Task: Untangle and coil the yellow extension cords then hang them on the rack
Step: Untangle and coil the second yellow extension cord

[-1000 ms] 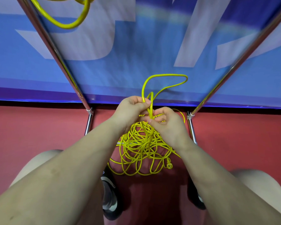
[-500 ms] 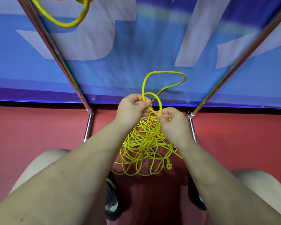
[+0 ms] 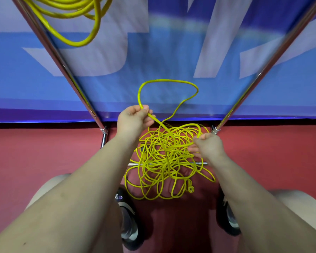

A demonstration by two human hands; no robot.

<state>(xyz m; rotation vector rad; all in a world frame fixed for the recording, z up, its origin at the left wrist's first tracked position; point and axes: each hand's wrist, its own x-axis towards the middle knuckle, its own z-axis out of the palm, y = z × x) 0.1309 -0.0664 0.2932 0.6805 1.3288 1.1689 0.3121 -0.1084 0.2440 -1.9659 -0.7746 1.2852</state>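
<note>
Left hand pinches raised loop at 12 o'clock; right hand grips strand at 3 o'clock of tangled cord on floor. Feed slack gently; avoid tightening knots.

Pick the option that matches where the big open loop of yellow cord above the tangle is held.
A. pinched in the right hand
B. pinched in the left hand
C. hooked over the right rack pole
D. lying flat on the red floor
B: the open loop rises from the grip of the left hand, while the right hand holds a separate strand by the tangle.
</note>
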